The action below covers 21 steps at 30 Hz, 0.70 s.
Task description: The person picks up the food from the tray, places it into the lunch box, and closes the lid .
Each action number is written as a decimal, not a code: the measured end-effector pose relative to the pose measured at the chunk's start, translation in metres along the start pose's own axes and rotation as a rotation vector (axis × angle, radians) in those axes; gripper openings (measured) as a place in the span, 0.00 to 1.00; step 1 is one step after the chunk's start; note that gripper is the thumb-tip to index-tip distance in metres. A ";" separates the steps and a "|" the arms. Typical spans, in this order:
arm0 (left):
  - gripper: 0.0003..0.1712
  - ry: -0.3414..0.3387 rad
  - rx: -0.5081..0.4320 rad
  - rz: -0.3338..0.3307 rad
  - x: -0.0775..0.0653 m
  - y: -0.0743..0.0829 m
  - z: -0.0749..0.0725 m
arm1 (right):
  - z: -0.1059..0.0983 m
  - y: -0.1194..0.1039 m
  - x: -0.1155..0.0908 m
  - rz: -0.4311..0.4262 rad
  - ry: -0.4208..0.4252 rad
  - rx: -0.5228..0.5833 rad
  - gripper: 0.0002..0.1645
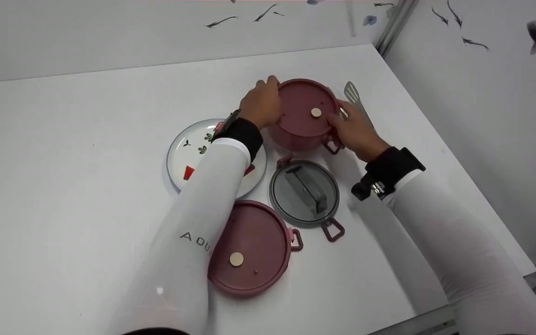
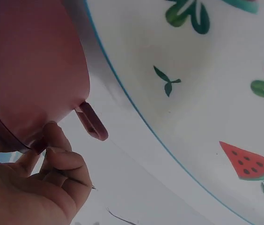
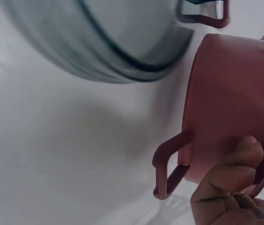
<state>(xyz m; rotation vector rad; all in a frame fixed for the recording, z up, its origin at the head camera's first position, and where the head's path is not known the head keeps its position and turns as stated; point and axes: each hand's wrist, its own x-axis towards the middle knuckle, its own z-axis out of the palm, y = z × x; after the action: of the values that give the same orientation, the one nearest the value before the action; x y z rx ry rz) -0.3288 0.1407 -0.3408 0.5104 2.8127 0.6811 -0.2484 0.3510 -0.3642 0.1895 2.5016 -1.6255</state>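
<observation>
Both hands hold a round red pot [image 1: 296, 139] with a red lid [image 1: 300, 100] and a pale round knob, at the back of the table. My left hand [image 1: 262, 103] grips its left side; in the left wrist view the thumb and fingers [image 2: 59, 159] pinch a small tab by the lid's rim. On the opposite side, my right hand [image 1: 358, 130] pinches a matching tab, with fingertips [image 3: 249, 144] against the pot wall. Below each grip a looped red handle [image 3: 160, 173] sticks out from the pot. The pot's underside is hidden.
A watermelon-patterned plate [image 1: 177, 149] lies left of the pot, partly under my left forearm. Nearer stand a glass pot with a grey lid [image 1: 291, 200] and another red lidded pot [image 1: 258, 237]. A slotted turner [image 1: 351, 93] lies behind my right hand.
</observation>
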 end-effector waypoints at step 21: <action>0.12 0.040 -0.711 0.045 -0.077 -0.059 -0.047 | 0.012 -0.050 -0.008 -0.336 -0.131 -0.150 0.26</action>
<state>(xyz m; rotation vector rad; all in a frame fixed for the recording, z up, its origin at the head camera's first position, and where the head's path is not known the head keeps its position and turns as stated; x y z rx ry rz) -0.2874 0.0438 -0.3188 0.4161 2.3527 1.6053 -0.2495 0.3196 -0.3223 -0.3617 2.6436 -1.4885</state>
